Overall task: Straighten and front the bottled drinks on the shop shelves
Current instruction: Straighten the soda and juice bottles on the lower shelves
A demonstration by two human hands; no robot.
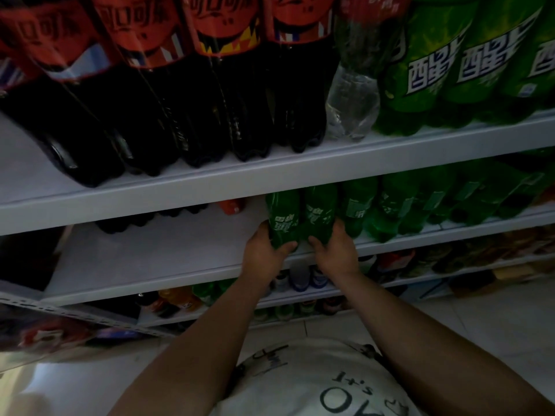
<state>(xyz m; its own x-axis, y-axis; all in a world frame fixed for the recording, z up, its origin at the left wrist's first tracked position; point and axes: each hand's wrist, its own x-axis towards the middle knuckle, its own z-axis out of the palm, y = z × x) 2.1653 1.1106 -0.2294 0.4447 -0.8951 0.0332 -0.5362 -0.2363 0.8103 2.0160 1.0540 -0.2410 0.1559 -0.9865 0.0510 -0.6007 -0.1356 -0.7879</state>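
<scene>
At twelve o'clock on the middle shelf (144,259), we are gripping two green bottles: left hand (262,254) fingers curling round the left bottle (283,217), right hand (338,250) fingers round the right bottle (319,210).

Left of the front green bottles (300,217) the middle shelf (168,256) lies bare, so you have room to reach in as far as the dark bottles (144,219) at the back. To the right, the green row (405,205) stands packed side by side. The upper shelf (270,181) hangs low overhead, with cola bottles (210,115) lining its front edge.
</scene>
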